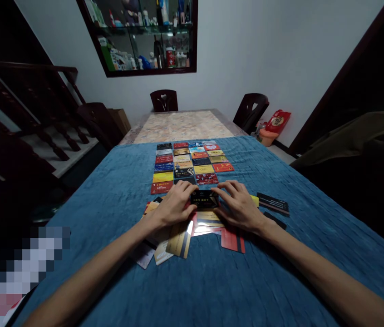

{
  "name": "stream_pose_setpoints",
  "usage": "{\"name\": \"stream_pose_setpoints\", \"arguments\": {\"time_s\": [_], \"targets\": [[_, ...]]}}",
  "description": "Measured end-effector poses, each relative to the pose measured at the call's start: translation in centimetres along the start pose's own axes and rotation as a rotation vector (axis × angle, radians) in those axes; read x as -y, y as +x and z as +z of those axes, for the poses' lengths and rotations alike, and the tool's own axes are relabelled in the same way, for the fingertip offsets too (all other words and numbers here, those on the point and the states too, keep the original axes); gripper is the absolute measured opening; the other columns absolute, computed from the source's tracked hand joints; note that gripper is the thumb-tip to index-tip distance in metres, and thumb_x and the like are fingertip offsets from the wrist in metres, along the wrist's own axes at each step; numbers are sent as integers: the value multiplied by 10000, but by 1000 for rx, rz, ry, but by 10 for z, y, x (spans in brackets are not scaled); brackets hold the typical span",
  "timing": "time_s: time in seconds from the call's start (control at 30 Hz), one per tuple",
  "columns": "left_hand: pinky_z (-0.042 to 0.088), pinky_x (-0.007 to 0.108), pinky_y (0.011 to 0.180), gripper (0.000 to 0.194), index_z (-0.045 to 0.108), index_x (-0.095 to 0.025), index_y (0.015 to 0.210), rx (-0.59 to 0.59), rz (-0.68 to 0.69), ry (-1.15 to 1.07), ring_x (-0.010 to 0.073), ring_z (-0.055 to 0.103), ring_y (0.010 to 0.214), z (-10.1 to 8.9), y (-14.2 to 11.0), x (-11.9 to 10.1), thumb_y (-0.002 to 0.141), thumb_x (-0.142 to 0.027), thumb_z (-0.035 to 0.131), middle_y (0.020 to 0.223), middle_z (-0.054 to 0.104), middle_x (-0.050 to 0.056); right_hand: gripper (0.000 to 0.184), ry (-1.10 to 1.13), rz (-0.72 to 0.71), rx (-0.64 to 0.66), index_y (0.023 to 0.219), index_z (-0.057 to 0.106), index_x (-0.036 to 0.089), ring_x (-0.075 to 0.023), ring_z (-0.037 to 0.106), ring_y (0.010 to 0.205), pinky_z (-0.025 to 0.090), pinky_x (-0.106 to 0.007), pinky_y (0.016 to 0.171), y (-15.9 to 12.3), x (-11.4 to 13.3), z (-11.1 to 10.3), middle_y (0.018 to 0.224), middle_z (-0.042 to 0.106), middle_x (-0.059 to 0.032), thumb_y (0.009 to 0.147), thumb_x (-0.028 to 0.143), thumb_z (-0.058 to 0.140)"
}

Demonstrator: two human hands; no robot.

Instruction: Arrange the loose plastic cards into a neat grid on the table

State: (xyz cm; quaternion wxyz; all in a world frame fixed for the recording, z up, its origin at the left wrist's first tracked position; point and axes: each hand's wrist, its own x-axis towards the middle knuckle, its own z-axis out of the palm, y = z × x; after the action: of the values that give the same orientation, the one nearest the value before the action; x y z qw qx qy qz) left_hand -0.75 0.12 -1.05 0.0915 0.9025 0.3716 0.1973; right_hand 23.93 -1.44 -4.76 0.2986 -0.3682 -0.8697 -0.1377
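Between my two hands is a black plastic card (204, 199) with gold print and a "VIP" mark. My left hand (178, 202) pinches its left edge, and my right hand (236, 203) pinches its right edge. Under and around my hands lies a loose spread of cards, among them a gold card (180, 240), a red card (233, 240) and a black card (273, 203) with a stripe. Farther off, several cards lie in neat rows and columns, including a red card (162, 187) and a similar black-and-gold card (184, 173). My left wrist covers part of the loose spread.
A blue cloth (117, 281) covers the near part of the marble-patterned table (178, 125). Dark wooden chairs stand around it, one at the far end (164, 100) and one at the right (251, 111). A glass-shelved wall cabinet (151, 71) is behind.
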Motion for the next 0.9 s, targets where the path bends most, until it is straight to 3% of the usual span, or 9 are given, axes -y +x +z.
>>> {"name": "stream_pose_setpoints", "arguments": {"time_s": [0.17, 0.5, 0.73, 0.9], "targets": [[447, 526, 999, 563, 504, -167, 1291, 35, 30, 84, 313, 480, 1190, -7, -2, -1, 766, -236, 696, 1292, 504, 165, 461, 12, -10, 26, 1300, 561, 157, -318, 456, 1099, 424, -465, 870, 4, -4, -1, 1196, 594, -163, 893, 374, 580], [441, 522, 1007, 569, 501, -169, 1322, 56, 61, 174, 314, 475, 1192, -9, -1, 10, 779, -204, 670, 1257, 552, 151, 500, 149, 4, 117, 1339, 555, 204, -314, 486, 1083, 448, -478, 870, 21, -15, 6, 1211, 600, -145, 871, 373, 609], [453, 491, 994, 398, 570, -131, 1220, 17, 35, 254, 305, 496, 1151, -15, 6, 23, 834, -195, 642, 1216, 589, 153, 496, 215, -37, 168, 1302, 589, 204, -287, 491, 1032, 462, -479, 882, 48, -32, 14, 1174, 596, -129, 874, 452, 623], [457, 475, 983, 382, 591, -153, 1200, 8, -23, 246, 302, 487, 1166, -20, 15, 38, 827, -188, 664, 1229, 598, 137, 512, 220, -50, 212, 1249, 630, 128, -291, 492, 1003, 465, -481, 881, 71, -45, 24, 1113, 610, -152, 844, 437, 675]]}}
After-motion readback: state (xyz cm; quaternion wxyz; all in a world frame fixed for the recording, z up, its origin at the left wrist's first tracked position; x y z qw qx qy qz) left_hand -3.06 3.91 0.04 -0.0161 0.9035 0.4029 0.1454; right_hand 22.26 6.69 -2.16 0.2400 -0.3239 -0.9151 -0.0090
